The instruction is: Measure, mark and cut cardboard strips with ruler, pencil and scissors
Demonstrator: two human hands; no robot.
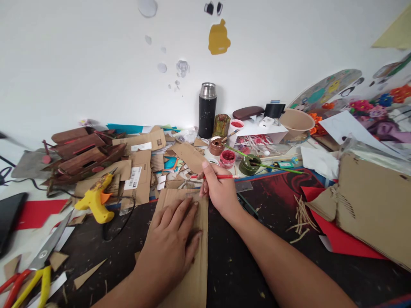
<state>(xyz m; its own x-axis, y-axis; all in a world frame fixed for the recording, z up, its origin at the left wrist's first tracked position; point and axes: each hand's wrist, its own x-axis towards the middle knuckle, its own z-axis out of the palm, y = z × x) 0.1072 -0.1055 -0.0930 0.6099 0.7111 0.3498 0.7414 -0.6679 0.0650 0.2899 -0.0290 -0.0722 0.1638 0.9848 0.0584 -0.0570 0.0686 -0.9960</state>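
Observation:
My left hand lies flat on a long strip of brown cardboard, its fingers stretched toward the strip's far end. A red pencil is gripped in my right hand, just above that far end. The pencil lies almost level, one end sticking out to the right of the hand; my fingers partly hide its other end. Behind the fingers is a rounded piece of cardboard; whether the right hand touches it, I cannot tell.
At left are a yellow glue gun, scissors and brown cardboard models. Paint jars and a black flask stand at the back. Cardboard scraps pile up behind the strip. A large cardboard piece lies right.

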